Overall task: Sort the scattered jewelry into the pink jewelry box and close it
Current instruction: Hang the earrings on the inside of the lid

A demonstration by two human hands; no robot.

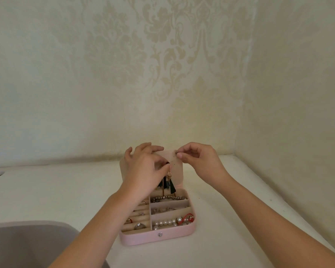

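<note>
Cream damask wallpaper backs a white tabletop, where the pink jewelry box stands open with its lid upright at the far side. Both forearms reach forward over the box from the near edge. The left hand is raised in front of the lid, thumb and forefinger pinched on the hook of a gold earring with black tassels, which hangs just above the box's far compartments; its other fingers fan out against the lid. The right hand curls at the lid's top right corner, thumb and forefinger pinching that edge. Inside the box, a pearl bracelet lies in the near right compartment and rings on the left.
</note>
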